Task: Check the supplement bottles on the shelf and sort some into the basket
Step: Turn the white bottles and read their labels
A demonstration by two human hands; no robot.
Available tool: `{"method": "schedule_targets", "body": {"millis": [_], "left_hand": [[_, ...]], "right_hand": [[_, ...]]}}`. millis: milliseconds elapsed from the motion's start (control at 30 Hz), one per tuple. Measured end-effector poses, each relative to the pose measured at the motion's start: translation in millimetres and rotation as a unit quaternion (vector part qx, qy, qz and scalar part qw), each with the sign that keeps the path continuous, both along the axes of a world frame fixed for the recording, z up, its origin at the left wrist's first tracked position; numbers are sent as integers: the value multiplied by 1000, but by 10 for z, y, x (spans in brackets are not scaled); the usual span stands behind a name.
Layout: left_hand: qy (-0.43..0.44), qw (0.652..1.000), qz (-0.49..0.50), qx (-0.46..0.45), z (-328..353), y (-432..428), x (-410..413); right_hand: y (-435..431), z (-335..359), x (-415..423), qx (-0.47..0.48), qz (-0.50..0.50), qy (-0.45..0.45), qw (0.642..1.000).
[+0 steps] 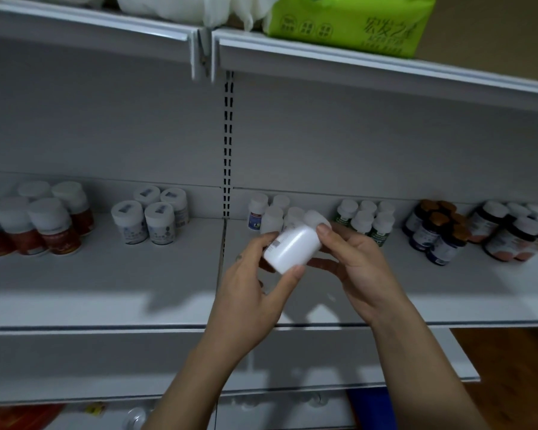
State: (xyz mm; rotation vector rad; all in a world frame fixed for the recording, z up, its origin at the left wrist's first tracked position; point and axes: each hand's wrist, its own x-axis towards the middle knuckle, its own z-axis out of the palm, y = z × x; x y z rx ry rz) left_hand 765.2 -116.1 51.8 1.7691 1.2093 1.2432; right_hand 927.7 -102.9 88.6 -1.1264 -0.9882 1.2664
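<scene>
Bottle [292, 248] of plain white plastic sits in the head view, held in the air in front of the middle shelf [106, 290], just ahead of a cluster of small white bottles [271, 212]. It is tipped onto its side, base toward the lower left and cap end toward the upper right. A small grey printed patch like a barcode shows on its upper left flank; the lettering is too blurred to read.

The left hand [252, 290] grips the base end, thumb pressed on the lower edge and fingers curled over the top. The right hand [351, 265] holds the cap end, thumb on top and fingers curled beneath.

On the shelf behind stand separate groups: red-labelled bottles [44, 225] far left, wide white-capped jars [151, 218], green-labelled bottles [370, 217], and dark bottles with orange caps [435, 231]. A green pack [348, 23] lies on the upper shelf.
</scene>
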Motion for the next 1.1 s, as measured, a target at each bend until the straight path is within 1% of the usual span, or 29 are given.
{"method": "schedule_targets", "body": {"millis": [100, 167, 233, 300, 367, 400, 433, 500, 600, 667, 733, 800, 900, 1000, 1100], "left_hand": [[-1, 999, 5, -36, -14, 41, -6], [-14, 998, -1, -58, -38, 64, -10], [-43, 997, -7, -70, -53, 69, -6], [-94, 990, -11, -102, -39, 76, 12], [-143, 979, -19, -146, -17, 85, 21], [-149, 977, -29, -151, -16, 95, 20], [-142, 978, -44, -146, -30, 94, 20], [-84, 987, -68, -115, -57, 84, 19], [29, 998, -42, -44, -109, 90, 37], [68, 997, -27, -10, -122, 127, 72], [99, 995, -8, -1, -159, 190, 101], [113, 994, 1, 3, -225, 282, 109], [95, 995, -16, -15, -312, 379, 107], [82, 995, -49, -41, -392, 411, 118], [103, 992, -50, -44, -475, 459, 125]], "right_hand": [[30, -8, -9, -6, 7, 44, 999], [45, -9, -16, -12, 13, 51, 999], [44, -21, 1, -7, 30, 57, 998], [33, -28, 27, 1, 42, 65, 997], [20, -29, 42, 7, 33, 61, 998], [21, -20, 38, 5, 20, 51, 998], [21, -14, 29, 1, 6, 35, 999], [33, -9, 1, -8, -26, -8, 1000], [43, -27, -38, -18, -65, -53, 996], [36, -44, -65, -22, -82, -67, 994], [22, -70, -78, -21, -88, -89, 992], [24, -87, -62, -17, -91, -130, 987], [47, -117, 12, 2, -77, -210, 975], [77, -159, 76, 47, -53, -290, 954], [132, -212, 76, 64, -60, -357, 930]]}}
